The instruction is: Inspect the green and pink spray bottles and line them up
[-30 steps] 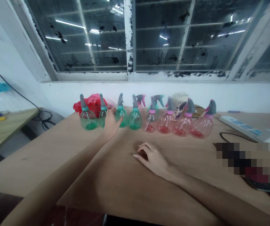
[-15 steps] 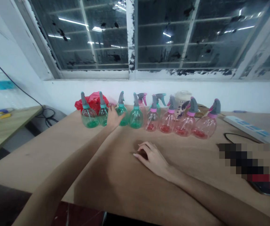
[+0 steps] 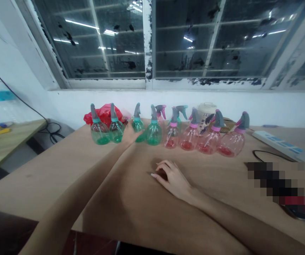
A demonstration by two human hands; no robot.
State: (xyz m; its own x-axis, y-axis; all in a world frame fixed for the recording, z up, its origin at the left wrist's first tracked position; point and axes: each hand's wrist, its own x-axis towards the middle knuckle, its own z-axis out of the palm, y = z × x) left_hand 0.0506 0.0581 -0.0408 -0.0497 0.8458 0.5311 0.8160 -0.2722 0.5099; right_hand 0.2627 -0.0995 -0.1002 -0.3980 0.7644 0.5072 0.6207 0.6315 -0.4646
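Observation:
A row of clear round spray bottles stands across the table. At the left are several green ones with grey and teal trigger heads, and to the right several pink ones (image 3: 188, 138) with grey and pink heads. My left hand (image 3: 130, 135) wraps round the lower left side of the third green spray bottle (image 3: 138, 124), its thumb across the front and the other fingers partly hidden. Beside it stand the second green spray bottle (image 3: 117, 129) and the fourth (image 3: 154, 134). Nearer to me, my right hand (image 3: 172, 179) rests on the table, fingers loosely curled, thumb apart, holding nothing.
A red plastic bag (image 3: 109, 112) lies behind the left bottles. Two more spray bottles and a pale printed container (image 3: 205, 115) stand behind the row. At the right are a white power strip (image 3: 277, 143) and a black cable. A window (image 3: 208, 39) rises behind the table (image 3: 109, 198).
My left hand has moved slightly, its fingers closing in against the third green spray bottle from the gap beside the second. The right hand has stayed still.

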